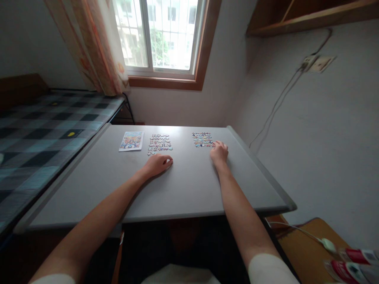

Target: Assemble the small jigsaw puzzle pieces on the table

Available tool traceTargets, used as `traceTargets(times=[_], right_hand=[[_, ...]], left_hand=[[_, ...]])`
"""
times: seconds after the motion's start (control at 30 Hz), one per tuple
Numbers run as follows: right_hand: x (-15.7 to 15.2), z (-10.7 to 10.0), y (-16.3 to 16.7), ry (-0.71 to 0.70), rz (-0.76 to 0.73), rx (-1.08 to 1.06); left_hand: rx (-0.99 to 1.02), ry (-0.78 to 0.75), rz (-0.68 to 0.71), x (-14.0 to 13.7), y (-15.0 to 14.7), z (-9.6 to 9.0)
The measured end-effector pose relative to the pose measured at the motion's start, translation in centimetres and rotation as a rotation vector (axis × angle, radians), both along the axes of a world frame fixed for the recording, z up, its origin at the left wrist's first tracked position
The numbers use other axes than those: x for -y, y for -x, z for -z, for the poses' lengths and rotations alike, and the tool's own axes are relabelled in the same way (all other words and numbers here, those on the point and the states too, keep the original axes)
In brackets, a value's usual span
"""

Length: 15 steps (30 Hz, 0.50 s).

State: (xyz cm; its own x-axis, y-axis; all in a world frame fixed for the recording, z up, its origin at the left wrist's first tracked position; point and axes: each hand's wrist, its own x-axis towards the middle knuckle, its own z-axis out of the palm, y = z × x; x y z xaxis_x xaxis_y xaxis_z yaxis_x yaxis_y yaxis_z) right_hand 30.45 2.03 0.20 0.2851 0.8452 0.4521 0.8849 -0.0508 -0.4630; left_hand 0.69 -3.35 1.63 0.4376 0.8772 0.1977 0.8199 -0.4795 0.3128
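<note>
My left hand [158,164] rests on the table, its fingers loosely curled in and nothing seen in them. Just beyond it lies a group of loose jigsaw puzzle pieces [160,142] set out in rows. My right hand [219,152] is at the near right corner of a second, denser group of puzzle pieces [202,139]. Its fingertips are pinched together at a puzzle piece [213,145], which they partly hide. To the left of both groups lies a colourful printed picture sheet [132,141] with a white border.
The pale grey table [183,189] has raised side edges. A bed with a checked cover [59,118] stands on the left, and a window [160,35] is behind. On the right, a wooden stool [314,236] bears a white cable and bottles [352,270] with red labels.
</note>
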Motion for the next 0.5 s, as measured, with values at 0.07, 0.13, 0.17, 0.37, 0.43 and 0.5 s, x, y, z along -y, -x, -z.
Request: traceTargets(times=[0.07, 0.13, 0.17, 0.37, 0.43, 0.5], right_hand=[[-0.3, -0.5, 0.1, -0.157, -0.005, -0.043], [-0.4, -0.9, 0.6, -0.203, -0.064, -0.094], [-0.3, -1.1, 1.1, -0.178, -0.127, -0.135], [0.9, -0.6, 5.4, 0.065, -0.605, -0.231], [1.4, -0.3, 6.3, 0.099, -0.697, -0.204], [1.6, -0.3, 6.8, 0.128, -0.744, -0.194]], left_hand=[[-0.002, 0.003, 0.0, 0.0, 0.0, 0.0], [-0.001, 0.001, 0.003, 0.0, 0.0, 0.0], [-0.001, 0.002, 0.005, 0.0, 0.0, 0.0], [-0.004, 0.016, 0.008, 0.2, 0.0, -0.2], [-0.003, 0.023, 0.01, 0.3, -0.1, -0.3], [-0.001, 0.032, 0.012, 0.4, -0.1, -0.3]])
